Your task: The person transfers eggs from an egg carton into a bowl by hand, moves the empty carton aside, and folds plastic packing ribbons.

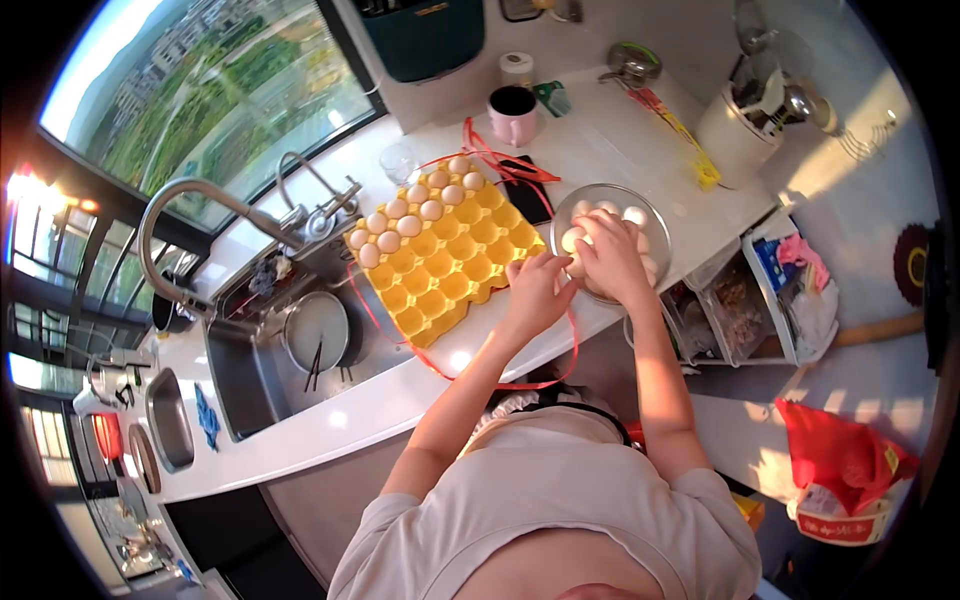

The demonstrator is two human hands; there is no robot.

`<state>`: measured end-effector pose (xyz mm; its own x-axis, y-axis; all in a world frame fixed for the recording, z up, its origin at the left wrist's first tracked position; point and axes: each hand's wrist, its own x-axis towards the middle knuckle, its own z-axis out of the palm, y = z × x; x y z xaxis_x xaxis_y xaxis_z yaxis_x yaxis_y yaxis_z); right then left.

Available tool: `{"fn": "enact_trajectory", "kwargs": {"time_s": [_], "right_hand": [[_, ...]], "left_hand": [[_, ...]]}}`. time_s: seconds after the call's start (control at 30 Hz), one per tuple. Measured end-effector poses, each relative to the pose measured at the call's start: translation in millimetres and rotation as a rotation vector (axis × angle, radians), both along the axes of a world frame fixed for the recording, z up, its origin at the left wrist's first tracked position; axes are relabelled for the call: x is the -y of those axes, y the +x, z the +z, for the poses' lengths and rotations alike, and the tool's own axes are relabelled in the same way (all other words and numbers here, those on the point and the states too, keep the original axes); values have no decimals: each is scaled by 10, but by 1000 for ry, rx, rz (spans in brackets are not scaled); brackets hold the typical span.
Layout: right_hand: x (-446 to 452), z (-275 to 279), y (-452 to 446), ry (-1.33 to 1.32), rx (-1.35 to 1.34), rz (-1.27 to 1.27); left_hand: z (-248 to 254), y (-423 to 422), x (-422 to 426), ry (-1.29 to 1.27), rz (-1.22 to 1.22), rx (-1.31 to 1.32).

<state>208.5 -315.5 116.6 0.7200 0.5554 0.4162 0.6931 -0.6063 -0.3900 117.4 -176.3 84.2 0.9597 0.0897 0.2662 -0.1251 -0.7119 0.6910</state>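
Note:
A yellow egg tray (460,262) lies tilted on the counter and over the sink's edge. Eggs (408,226) fill its far rows, while the cups nearer me hold none. To its right stands a clear glass bowl (663,222) with several eggs (634,215) in it. My right hand (612,262) reaches into the bowl, its fingers curled down on an egg and partly hiding it. At the bowl's near left side is my left hand (538,292), thumb and fingers apart, close to the rim; whether it touches the glass is unclear.
A sink (250,375) with a pot (317,330) and chopsticks lies left, below a tall faucet (165,200). Red strapping (485,150) loops around the tray. Behind are a pink mug (513,125) and dark phone-like slab (527,188). An open drawer (745,300) is at right.

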Motion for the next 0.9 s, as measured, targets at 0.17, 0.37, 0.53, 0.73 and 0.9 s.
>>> {"fn": "enact_trajectory", "kwargs": {"time_s": [0.17, 0.37, 0.53, 0.73, 0.9], "right_hand": [[-906, -186, 47, 120, -84, 252], [-1952, -495, -19, 109, -106, 458], [-2565, -682, -15, 2, -158, 556], [-2909, -755, -16, -83, -36, 588], [-3019, -813, 21, -171, 19, 616]], "left_hand": [[-182, -182, -742, -67, 316, 89], [-391, -500, -1700, -66, 653, 60], [-634, -589, -2305, 179, 881, 8], [-688, -541, -2635, 208, 832, -66], [-715, -529, -2706, 269, 785, -79]]}}
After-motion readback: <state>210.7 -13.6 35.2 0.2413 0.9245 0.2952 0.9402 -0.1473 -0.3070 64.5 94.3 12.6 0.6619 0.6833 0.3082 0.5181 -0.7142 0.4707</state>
